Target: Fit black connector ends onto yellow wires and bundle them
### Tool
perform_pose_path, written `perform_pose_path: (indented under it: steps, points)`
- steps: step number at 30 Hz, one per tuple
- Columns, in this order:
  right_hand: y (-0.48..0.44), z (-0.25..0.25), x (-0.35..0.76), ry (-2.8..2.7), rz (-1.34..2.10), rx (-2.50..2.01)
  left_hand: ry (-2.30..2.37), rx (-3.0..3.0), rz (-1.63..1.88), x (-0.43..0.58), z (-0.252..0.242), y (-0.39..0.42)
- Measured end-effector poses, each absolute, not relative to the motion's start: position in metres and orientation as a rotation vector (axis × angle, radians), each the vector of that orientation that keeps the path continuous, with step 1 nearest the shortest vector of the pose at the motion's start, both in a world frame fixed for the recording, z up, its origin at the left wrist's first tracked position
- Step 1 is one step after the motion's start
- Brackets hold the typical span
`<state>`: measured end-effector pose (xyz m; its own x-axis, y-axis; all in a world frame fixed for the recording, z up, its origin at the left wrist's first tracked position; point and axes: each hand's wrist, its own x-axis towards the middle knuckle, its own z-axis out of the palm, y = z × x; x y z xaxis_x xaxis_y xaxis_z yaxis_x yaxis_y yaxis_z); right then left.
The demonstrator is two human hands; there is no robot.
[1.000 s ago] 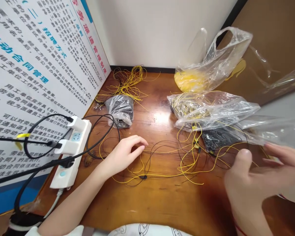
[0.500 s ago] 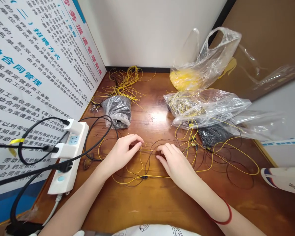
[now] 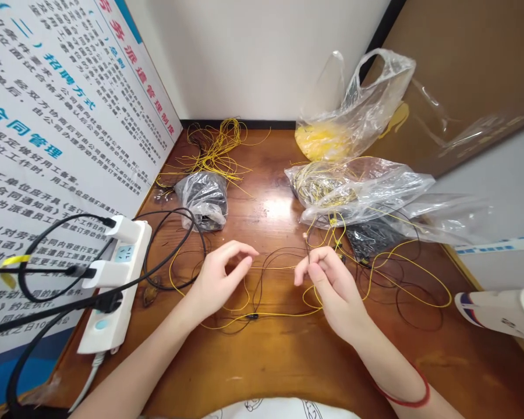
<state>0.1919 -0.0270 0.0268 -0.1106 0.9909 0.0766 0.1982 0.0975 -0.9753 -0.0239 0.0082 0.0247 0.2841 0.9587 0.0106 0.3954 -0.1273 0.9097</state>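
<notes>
Left hand (image 3: 220, 276) and right hand (image 3: 335, 286) are facing each other at centre frame, fingers bent toward thumbs; cannot tell whether either is gripping anything. Thin yellow wire (image 3: 274, 268) is lying between them, long axis running left-right, both hands similarly near.

Pretty messy wooden tabletop (image 3: 266, 366), it's littered with yellow and black wires (image 3: 227, 142), clear plastic bags (image 3: 393, 186), plus a power strip (image 3: 107, 337).

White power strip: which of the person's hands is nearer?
Left: the left hand is right of the white power strip; the right hand is farther right, beyond the left one.
</notes>
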Motion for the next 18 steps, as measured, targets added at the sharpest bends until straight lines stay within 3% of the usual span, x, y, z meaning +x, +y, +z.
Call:
perform_pose_path:
  steps: [4,10,18]
  points:
    - [-0.037,0.036,0.180,-1.406,1.204,-1.116,1.002,1.730,0.687,-0.009,0.028,-0.013]
    - [-0.051,0.044,0.167,-1.569,0.981,-1.205,0.926,1.649,0.622,0.007,0.034,-0.030]
    - [-0.036,0.047,0.184,-1.133,1.217,-1.087,0.824,1.552,0.686,-0.002,0.043,-0.019]
